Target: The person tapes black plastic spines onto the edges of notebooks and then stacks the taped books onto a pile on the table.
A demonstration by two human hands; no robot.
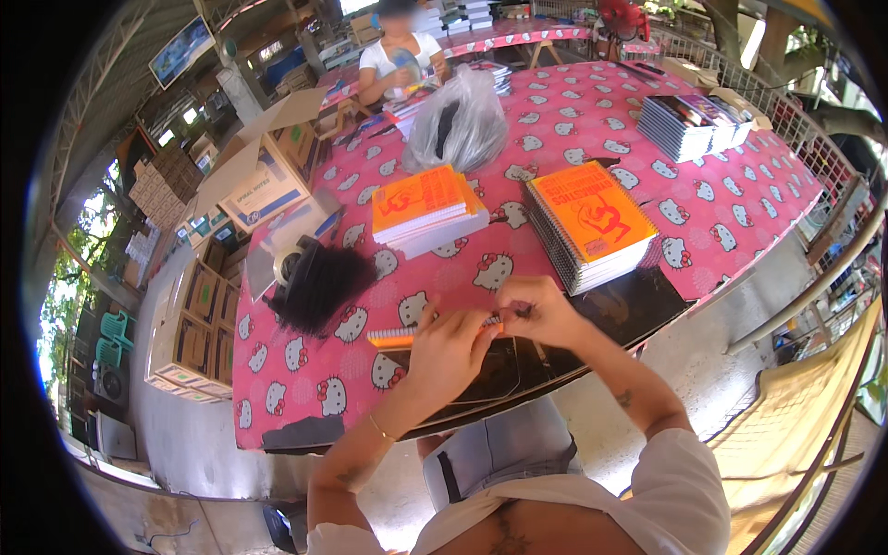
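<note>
Near the table's front edge, my left hand (450, 344) is closed over an orange-covered book (393, 339), steadying it with its coil-bound spine facing up. At the right end of that spine, the fingers of my right hand (539, 313) pinch together. What lies between them is too small and shaded to make out. Beyond my hands, a stack of orange-covered books with white pages (430, 211) sits to the left. On the right stands a stack of spiral-bound orange books (597, 227). A bundle of thin black coils (326, 285) lies left of my left hand.
A roll of tape (289, 264) is beside the black bundle. A clear plastic bag (458, 125) stands farther back, near a seated person (402, 55). Dark-covered books (689, 128) are stacked at far right. Cardboard boxes (264, 185) line the left side of the pink patterned table (555, 120).
</note>
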